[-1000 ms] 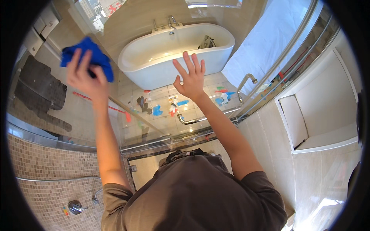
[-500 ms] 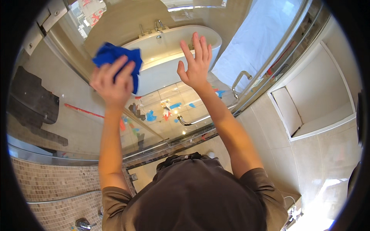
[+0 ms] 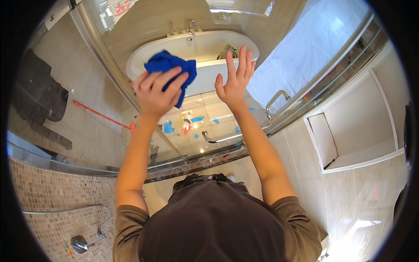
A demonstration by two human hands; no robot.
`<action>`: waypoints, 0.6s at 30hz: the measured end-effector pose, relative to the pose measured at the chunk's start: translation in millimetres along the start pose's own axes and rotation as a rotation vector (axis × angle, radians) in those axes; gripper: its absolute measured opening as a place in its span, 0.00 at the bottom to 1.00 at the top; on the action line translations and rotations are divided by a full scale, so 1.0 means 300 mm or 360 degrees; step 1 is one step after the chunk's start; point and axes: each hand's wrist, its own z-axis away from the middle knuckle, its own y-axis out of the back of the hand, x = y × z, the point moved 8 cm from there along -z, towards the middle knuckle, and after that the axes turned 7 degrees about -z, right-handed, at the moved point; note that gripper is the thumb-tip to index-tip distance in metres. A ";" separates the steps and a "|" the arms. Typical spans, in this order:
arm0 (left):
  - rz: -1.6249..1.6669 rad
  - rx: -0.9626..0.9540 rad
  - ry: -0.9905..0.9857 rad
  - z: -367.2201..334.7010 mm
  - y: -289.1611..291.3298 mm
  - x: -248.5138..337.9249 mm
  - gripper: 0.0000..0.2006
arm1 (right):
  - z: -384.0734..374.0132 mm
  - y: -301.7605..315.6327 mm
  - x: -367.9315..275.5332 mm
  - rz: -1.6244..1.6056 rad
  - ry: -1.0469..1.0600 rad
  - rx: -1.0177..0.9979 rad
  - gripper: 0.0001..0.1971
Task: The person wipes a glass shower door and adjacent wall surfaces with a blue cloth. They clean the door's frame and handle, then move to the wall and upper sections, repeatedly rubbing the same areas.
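Note:
A crumpled blue cloth (image 3: 168,65) is bunched under the fingers of my left hand (image 3: 158,92), which presses it against a clear glass shower panel. My right hand (image 3: 236,81) is raised with its fingers spread, apparently flat against the glass, and holds nothing. Through the pane shows a white freestanding bathtub (image 3: 205,43), partly hidden by the cloth and both hands. A bent chrome door handle (image 3: 277,100) is mounted on the glass, below and right of my right hand.
A metal-edged glass frame (image 3: 102,61) runs along the left. White built-in niche (image 3: 362,122) is set in the right wall. Shower hose (image 3: 65,211) and mixer (image 3: 80,244) are at lower left. Blue scraps (image 3: 168,127) lie on the tiled floor behind the glass.
My left hand has moved right with the blue cloth, closer to my right hand. My right hand sits slightly further right and lower in the picture, still spread. The view has shifted a little.

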 end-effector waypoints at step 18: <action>-0.0146 -0.0135 -0.0010 0.164 -0.010 0.029 0.15 | 0.032 0.011 -0.003 -0.0139 -0.0012 -0.0102 0.31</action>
